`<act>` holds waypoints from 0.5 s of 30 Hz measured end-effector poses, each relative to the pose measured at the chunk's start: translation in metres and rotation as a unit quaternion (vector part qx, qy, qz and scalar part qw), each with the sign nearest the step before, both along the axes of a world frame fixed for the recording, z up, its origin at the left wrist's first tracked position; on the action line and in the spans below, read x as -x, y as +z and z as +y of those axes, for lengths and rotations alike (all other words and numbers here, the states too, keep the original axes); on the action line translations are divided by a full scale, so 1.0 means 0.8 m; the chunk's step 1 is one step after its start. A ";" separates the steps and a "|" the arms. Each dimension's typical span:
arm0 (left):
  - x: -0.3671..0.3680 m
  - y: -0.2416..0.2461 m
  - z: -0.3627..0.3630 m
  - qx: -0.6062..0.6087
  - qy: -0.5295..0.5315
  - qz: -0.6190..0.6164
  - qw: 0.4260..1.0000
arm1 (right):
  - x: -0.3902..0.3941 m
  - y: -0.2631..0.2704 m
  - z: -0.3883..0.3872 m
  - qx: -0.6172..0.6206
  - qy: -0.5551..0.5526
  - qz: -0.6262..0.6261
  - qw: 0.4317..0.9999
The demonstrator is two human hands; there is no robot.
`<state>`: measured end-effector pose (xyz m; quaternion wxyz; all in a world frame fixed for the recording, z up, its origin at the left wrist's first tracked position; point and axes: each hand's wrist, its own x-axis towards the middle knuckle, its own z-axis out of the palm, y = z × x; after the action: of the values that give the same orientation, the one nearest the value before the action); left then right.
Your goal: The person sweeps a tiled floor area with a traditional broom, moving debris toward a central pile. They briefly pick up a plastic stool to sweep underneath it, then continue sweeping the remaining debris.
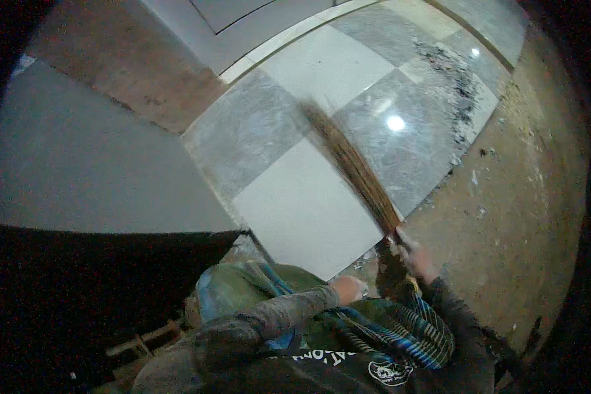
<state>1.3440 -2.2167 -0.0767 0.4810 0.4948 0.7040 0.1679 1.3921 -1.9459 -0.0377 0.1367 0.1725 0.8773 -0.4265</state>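
Note:
My right hand (pixel 420 257) grips the lower end of a long broom (pixel 352 170) made of bundled brown bristles. From that hand the broom slants up and left over the tiles, and its far tip is blurred above a grey marbled tile (pixel 261 129). Close to my lap, my left hand (pixel 349 290) lies across the green trousers (pixel 246 290). Its fingers point away and are partly hidden, so I cannot tell whether it holds anything. A blue checked cloth (pixel 399 335) is draped over my lap.
White tiles (pixel 310 207) alternate with grey ones. Dark debris (pixel 460 91) lies scattered along the tiles' right side, beside a rough brown floor (pixel 502 197) with more scraps. A grey panel (pixel 103 162) stands at left, and a grey door (pixel 256 24) with a pale sill is at the top.

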 end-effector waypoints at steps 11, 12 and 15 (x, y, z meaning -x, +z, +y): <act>0.273 -0.030 0.072 0.026 0.504 0.399 0.765 | 0.071 0.050 0.017 -0.002 -0.036 0.188 0.982; 0.286 -0.032 0.085 0.049 0.505 0.426 0.749 | 0.086 0.045 0.002 0.016 0.006 0.129 0.992; 0.309 -0.029 0.118 0.202 0.433 0.485 0.733 | 0.157 0.026 0.000 -0.063 0.116 0.007 0.991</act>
<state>1.0965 -2.1225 -0.0998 0.0383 0.0419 0.9971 -0.0506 1.2669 -1.9456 -0.0171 0.1680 0.0745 0.9175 -0.3527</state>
